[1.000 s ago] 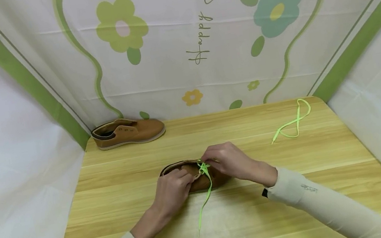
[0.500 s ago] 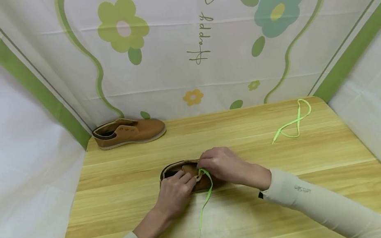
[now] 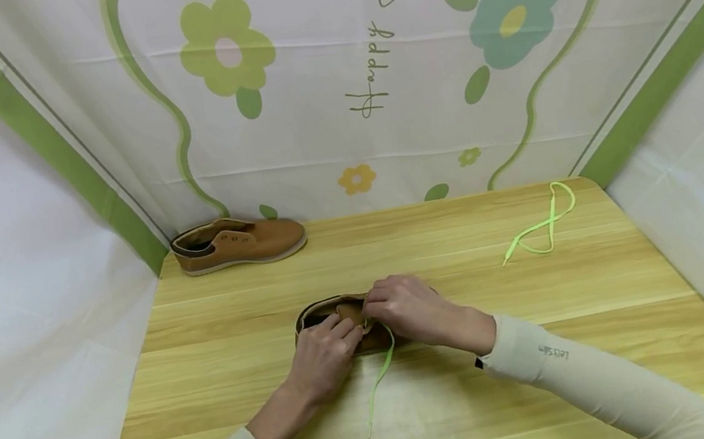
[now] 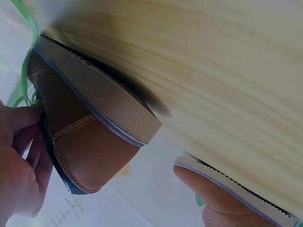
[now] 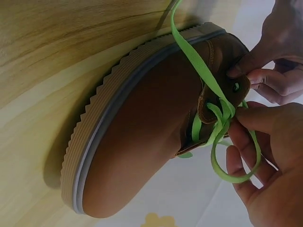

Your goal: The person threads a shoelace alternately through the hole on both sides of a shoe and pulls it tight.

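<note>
Head view: one brown shoe (image 3: 385, 338), upright on a wood-grain table (image 3: 477, 399), near its middle, toe to the right, partly covered by both hands. Left hand (image 3: 324, 350): fingers bent at the near side of the opening. Right hand (image 3: 407, 307): fingers bent over the lacing, just beside the left. One green lace (image 3: 382, 374), its end trailing onto the table toward the wearer. One second brown shoe (image 3: 268, 240), at the far left edge. One loose green lace (image 3: 551, 220), crossed over itself, far right.

Left wrist view: heel and side of the first shoe, with ribbed sole (image 4: 102, 92); left thumb and fingers at its upper edge. Second brown shoe in part, well apart.

Right wrist view: left thumb and forefinger clamped on the eyelet flap (image 5: 241, 81). Right thumb and fingers pinching the green lace at the lacing, a loop hanging across the fingers.
</note>
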A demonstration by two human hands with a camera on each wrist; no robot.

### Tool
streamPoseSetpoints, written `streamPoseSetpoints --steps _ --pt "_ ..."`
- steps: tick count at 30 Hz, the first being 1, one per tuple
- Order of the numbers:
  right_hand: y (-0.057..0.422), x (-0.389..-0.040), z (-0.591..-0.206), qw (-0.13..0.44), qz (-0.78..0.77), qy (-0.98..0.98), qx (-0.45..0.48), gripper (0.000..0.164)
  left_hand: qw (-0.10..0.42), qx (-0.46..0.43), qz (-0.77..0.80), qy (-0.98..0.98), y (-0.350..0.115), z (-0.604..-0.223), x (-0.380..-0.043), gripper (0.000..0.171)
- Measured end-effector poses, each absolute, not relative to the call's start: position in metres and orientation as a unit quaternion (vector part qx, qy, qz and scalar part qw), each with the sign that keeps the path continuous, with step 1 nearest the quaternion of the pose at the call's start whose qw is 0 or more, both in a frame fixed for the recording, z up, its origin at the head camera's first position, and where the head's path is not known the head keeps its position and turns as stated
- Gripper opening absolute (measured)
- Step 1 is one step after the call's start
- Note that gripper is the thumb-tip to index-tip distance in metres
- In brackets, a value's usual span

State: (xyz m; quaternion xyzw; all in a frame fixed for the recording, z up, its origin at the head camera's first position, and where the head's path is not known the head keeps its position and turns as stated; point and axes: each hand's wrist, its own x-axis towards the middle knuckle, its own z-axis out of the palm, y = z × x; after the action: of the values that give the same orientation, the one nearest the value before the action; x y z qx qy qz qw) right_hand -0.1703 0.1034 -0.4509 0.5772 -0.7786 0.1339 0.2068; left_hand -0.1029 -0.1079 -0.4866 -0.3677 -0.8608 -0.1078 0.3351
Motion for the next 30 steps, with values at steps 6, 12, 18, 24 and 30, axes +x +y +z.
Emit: streamPoseSetpoints --steps 6,12,18,24,30 --pt "0.104 -0.167 -0.451 0.187 0.133 -0.785 0.576 0.020 0.325 -0.361 -0.121 -0.866 -0.109 -0.487 -0.103 0.013" --pt "0.105 -0.164 -0.455 0.176 0.152 -0.790 0.567 0.021 0.315 -0.347 -0.155 -0.869 -0.109 -0.487 -0.103 0.012" --pt "0.107 -0.161 -0.461 0.181 0.189 -0.792 0.551 0.025 0.270 -0.302 -0.226 -0.886 -0.109 -0.484 -0.102 0.016" --pt "0.109 -0.158 -0.468 0.188 0.214 -0.802 0.526 0.027 0.169 -0.229 -0.305 -0.909 -0.110 -0.472 -0.106 0.013" --pt "0.105 -0.158 -0.477 0.212 0.229 -0.800 0.512 0.032 0.071 -0.200 -0.323 -0.922 -0.111 -0.458 -0.113 0.008"
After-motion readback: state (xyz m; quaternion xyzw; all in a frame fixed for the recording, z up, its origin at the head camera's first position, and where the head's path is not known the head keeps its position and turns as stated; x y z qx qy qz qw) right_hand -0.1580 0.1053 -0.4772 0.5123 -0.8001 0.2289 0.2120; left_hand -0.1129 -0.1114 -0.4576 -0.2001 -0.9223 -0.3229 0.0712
